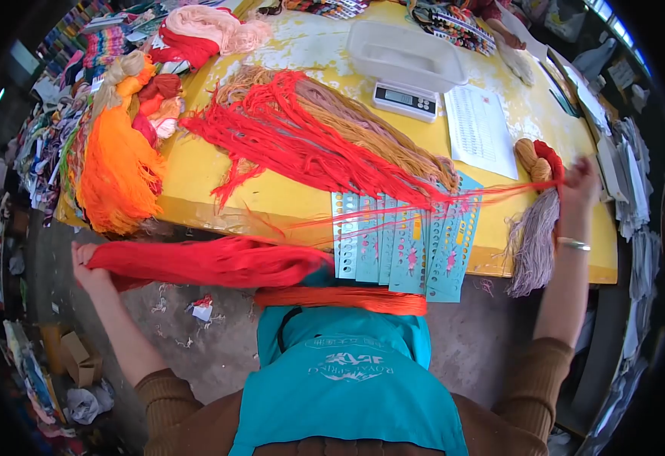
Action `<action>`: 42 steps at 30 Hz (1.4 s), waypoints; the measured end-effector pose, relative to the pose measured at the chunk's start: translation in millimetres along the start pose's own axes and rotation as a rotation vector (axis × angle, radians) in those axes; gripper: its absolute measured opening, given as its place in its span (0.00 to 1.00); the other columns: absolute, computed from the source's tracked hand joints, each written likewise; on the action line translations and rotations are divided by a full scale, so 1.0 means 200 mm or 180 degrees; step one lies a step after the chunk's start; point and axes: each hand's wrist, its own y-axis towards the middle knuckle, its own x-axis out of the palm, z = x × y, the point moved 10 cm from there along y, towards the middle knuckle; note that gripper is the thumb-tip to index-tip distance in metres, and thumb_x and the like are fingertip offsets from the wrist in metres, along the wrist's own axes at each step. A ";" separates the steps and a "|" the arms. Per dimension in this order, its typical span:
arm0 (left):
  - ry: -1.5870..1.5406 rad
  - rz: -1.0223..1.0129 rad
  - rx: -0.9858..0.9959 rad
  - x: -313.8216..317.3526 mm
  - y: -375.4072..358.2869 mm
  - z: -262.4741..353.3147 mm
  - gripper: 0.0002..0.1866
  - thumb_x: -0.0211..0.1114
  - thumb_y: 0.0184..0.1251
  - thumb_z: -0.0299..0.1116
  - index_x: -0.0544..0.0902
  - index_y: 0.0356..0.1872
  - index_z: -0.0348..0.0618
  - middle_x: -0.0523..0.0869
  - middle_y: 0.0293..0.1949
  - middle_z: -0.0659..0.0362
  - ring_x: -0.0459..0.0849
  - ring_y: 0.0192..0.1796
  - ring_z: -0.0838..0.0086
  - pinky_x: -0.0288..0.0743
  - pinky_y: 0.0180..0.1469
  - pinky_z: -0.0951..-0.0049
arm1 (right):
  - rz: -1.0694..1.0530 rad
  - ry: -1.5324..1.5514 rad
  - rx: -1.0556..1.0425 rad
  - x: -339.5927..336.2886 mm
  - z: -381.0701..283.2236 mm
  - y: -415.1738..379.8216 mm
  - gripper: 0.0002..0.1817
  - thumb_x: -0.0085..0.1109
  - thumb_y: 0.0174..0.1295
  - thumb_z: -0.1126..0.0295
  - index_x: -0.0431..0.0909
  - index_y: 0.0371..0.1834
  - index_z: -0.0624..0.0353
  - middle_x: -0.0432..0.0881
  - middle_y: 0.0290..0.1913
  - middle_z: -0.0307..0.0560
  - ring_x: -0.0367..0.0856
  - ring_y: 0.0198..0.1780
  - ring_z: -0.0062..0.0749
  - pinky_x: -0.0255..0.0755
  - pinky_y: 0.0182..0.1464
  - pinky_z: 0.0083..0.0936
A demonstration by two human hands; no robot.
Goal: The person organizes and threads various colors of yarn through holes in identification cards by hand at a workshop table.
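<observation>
The surface's near edge lies just beyond the red skein, grey floor below; the skein's long axis runs left to right, roughly along that edge, my left hand gripping one end; my blurred right hand grips thin red strands crossing punched cards; the skein is fibrous, bunched.

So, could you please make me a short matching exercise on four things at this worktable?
Things
1. Left-hand fingers
2. Digital scale
3. Right-hand fingers
4. Punched teal cards

Places and states
A. overhanging the near edge of the yellow table
B. at the end of thin red strands
C. gripping a thick bundle of red thread
D. directly by the translucent plastic tub

Pairs: 1-C, 2-D, 3-B, 4-A
</observation>
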 end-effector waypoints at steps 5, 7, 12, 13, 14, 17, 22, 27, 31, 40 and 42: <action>0.0240 -0.0385 0.0036 0.47 -0.18 -0.15 0.10 0.53 0.75 0.33 0.80 0.41 0.39 0.61 0.14 0.72 0.58 0.17 0.87 0.55 0.21 0.84 | 0.1692 -0.0705 -0.1433 -0.92 -1.06 0.17 0.06 0.56 0.67 0.70 0.81 0.34 0.58 0.79 0.27 0.36 0.58 0.17 0.14 0.50 0.17 0.14; 0.0114 -0.1035 -0.0591 0.74 -0.30 -0.53 0.14 0.53 0.76 0.36 0.80 0.49 0.36 0.62 0.15 0.72 0.58 0.16 0.88 0.55 0.21 0.85 | 0.1324 -0.0984 -0.1733 -0.61 -1.08 -0.02 0.07 0.55 0.68 0.70 0.82 0.41 0.59 0.81 0.32 0.37 0.57 0.17 0.13 0.50 0.18 0.13; -0.0332 -0.1443 -0.1478 0.97 -0.57 -1.39 0.37 0.59 0.72 0.37 0.50 0.76 0.44 0.68 0.18 0.69 0.64 0.17 0.84 0.61 0.21 0.82 | -0.0419 -0.2284 -0.1085 0.28 -0.35 -0.46 0.16 0.53 0.66 0.76 0.78 0.57 0.62 0.84 0.46 0.39 0.65 0.26 0.10 0.60 0.27 0.07; -0.0448 -0.1491 -0.1735 1.00 -0.63 -1.54 0.40 0.61 0.71 0.38 0.49 0.77 0.49 0.70 0.20 0.68 0.66 0.17 0.83 0.64 0.22 0.81 | -0.0745 -0.2383 -0.0890 0.44 -0.12 -0.56 0.14 0.53 0.65 0.75 0.78 0.53 0.59 0.84 0.43 0.38 0.64 0.25 0.11 0.60 0.26 0.11; -0.0528 -0.1653 -0.1975 1.04 -0.69 -1.67 0.41 0.63 0.70 0.39 0.48 0.77 0.51 0.71 0.22 0.67 0.66 0.17 0.83 0.64 0.22 0.79 | -0.0805 -0.2620 -0.0244 0.59 0.06 -0.72 0.11 0.53 0.63 0.74 0.76 0.49 0.54 0.84 0.39 0.38 0.63 0.24 0.10 0.57 0.24 0.14; -0.0264 -0.2048 -0.2597 1.10 -0.83 -2.03 0.24 0.64 0.69 0.40 0.69 0.63 0.50 0.71 0.29 0.66 0.70 0.21 0.82 0.63 0.23 0.80 | -0.2510 -0.2267 0.0594 0.94 0.55 -1.09 0.17 0.51 0.64 0.74 0.67 0.57 0.52 0.82 0.29 0.35 0.61 0.22 0.09 0.52 0.24 0.13; 0.2200 -0.1963 -0.3020 1.13 -1.01 -2.50 0.19 0.64 0.65 0.33 0.76 0.55 0.38 0.79 0.41 0.60 0.78 0.31 0.80 0.73 0.33 0.80 | -0.3640 -0.1831 0.1309 1.20 0.83 -1.45 0.32 0.51 0.68 0.77 0.52 0.74 0.54 0.82 0.32 0.42 0.77 0.36 0.18 0.66 0.38 0.17; 0.2590 -0.2215 -0.3242 1.13 -1.09 -2.72 0.13 0.64 0.68 0.36 0.77 0.47 0.41 0.79 0.34 0.62 0.76 0.29 0.83 0.70 0.32 0.82 | -0.3715 -0.1425 0.1558 1.21 0.94 -1.50 0.32 0.52 0.68 0.77 0.52 0.74 0.54 0.81 0.33 0.41 0.78 0.38 0.19 0.68 0.41 0.17; 0.2468 -0.1967 -0.3274 1.10 -1.09 -2.78 0.10 0.64 0.69 0.39 0.76 0.37 0.45 0.77 0.24 0.66 0.74 0.26 0.84 0.67 0.28 0.83 | -0.3414 -0.1413 0.1779 1.14 0.98 -1.47 0.28 0.56 0.68 0.76 0.61 0.70 0.56 0.81 0.32 0.40 0.78 0.36 0.17 0.67 0.38 0.14; 0.2710 -0.1360 -0.3171 0.97 -1.03 -2.84 0.13 0.62 0.71 0.43 0.77 0.42 0.45 0.81 0.34 0.62 0.73 0.26 0.83 0.67 0.28 0.81 | -0.2090 -0.2368 -0.0144 1.06 0.95 -1.28 0.04 0.61 0.61 0.77 0.82 0.37 0.65 0.82 0.29 0.42 0.78 0.32 0.20 0.74 0.37 0.22; 0.3076 -0.1030 -0.3333 0.91 -1.01 -2.82 0.21 0.61 0.71 0.49 0.78 0.54 0.44 0.83 0.52 0.59 0.76 0.30 0.81 0.69 0.33 0.78 | -0.2020 -0.2315 0.0092 0.99 1.05 -1.21 0.04 0.60 0.61 0.77 0.81 0.38 0.65 0.83 0.30 0.46 0.79 0.32 0.23 0.74 0.36 0.22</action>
